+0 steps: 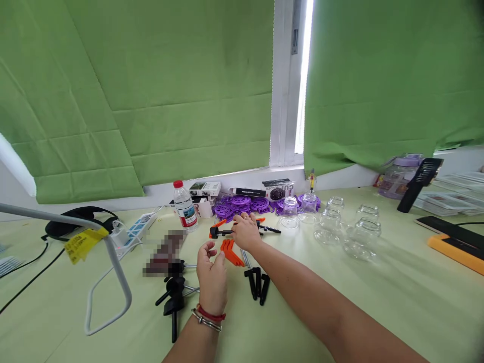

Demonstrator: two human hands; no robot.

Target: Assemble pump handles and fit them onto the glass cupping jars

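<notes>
My right hand (246, 231) reaches over the far part of the table, above black rod-like parts (271, 229) and thin orange pieces (260, 220). Its fingers stretch away from me, loosely bent, and their tips are partly hidden, with no held thing visible. My left hand (212, 275) hovers closer to me, fingers curled and thumb apart, with nothing visible between them. Bent orange parts (232, 252) lie between my hands beside thin metal rods (245, 258). Several black L-shaped handles (257, 285) rest nearer me. Left of my left hand are black knob parts with metal rods (174, 295).
Purple wheel-shaped parts (242, 201) are heaped at the back by small boxes (278, 189). A water bottle (185, 206) stands left of them. Clear glass jars (363, 234) stand at right. A grey metal frame (121, 282) and power strip (139, 229) are at left.
</notes>
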